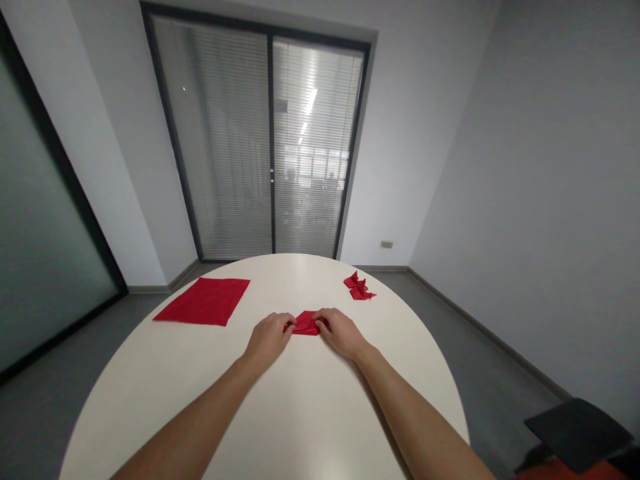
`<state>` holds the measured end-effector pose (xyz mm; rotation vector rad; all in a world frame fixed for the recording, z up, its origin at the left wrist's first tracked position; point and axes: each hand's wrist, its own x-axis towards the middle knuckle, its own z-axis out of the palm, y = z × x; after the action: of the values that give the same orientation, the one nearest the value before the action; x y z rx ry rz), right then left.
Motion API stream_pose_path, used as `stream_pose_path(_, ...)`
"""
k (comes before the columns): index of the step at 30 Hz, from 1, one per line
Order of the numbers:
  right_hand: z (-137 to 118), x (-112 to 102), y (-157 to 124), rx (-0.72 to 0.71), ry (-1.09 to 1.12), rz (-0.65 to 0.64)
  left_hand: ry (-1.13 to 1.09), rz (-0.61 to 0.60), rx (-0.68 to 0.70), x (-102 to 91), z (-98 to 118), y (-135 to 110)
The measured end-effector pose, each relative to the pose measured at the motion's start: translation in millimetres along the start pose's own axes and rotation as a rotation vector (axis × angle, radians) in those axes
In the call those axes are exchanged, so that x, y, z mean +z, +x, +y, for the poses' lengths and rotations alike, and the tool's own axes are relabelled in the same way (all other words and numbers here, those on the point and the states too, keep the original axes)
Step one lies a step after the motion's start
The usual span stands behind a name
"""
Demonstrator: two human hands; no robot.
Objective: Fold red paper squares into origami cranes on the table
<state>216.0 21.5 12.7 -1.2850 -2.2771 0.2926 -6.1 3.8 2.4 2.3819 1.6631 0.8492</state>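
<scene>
A small folded red sheet (307,323) lies on the white table between my two hands; whether it is cloth or thin paper I cannot tell. My left hand (273,335) pinches its left end between thumb and fingers. On the opposite end, my right hand (341,331) is closed in a similar pinch, its fingertips curled over the edge. Both hands rest low, at or just above the tabletop. Parts of the sheet's ends are hidden under the fingers.
A larger flat red sheet (205,302) lies on the round white table (280,413) at the left. Several small folded red pieces (359,287) sit together at the far right. Beyond the table's right edge stands a black and orange chair (577,430).
</scene>
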Motion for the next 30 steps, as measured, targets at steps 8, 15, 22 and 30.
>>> stream_pose_path(8,-1.0,2.0,0.7,0.028,-0.007,0.025,-0.048,-0.044,-0.011,-2.5,-4.8,1.6)
stream_pose_path(15,-1.7,-1.5,0.9,-0.016,-0.083,0.003,-0.113,-0.069,0.117,-2.2,-10.4,1.6)
stream_pose_path(22,5.3,-7.4,-1.3,-0.140,-0.059,-0.016,-0.064,-0.094,0.204,-8.4,-5.1,-0.7)
stream_pose_path(30,-14.9,3.3,-4.3,-0.237,-0.052,-0.101,-0.067,-0.098,0.304,-5.4,-1.0,-3.0)
